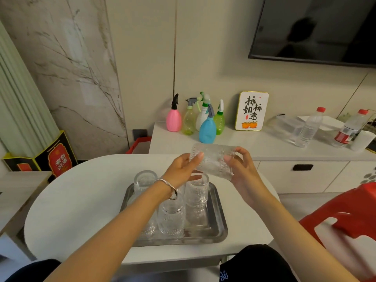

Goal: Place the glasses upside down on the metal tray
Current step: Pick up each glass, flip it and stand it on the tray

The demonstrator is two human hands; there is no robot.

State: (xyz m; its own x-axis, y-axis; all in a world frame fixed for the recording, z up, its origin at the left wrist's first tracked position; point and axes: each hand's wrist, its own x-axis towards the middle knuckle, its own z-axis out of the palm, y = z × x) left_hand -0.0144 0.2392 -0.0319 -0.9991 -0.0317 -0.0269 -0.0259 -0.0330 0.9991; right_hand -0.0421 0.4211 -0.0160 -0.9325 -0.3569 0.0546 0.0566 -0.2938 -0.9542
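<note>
A clear ribbed glass [212, 159] lies on its side in the air above the far end of the metal tray [218, 216]. My left hand [183, 169] grips its left end and my right hand [242, 169] grips its right end. On the tray stand several similar glasses: one at the back left [144, 180], one at the back right [197, 193], one at the front [171, 218]. My left forearm hides another glass at the front left. They look bottom-up.
The tray rests on a white rounded table [81, 210]. Behind it a white counter [264, 145] carries spray bottles [207, 129], a framed sign [251, 110] and water bottles [309, 129]. A red stool [345, 216] stands at the right.
</note>
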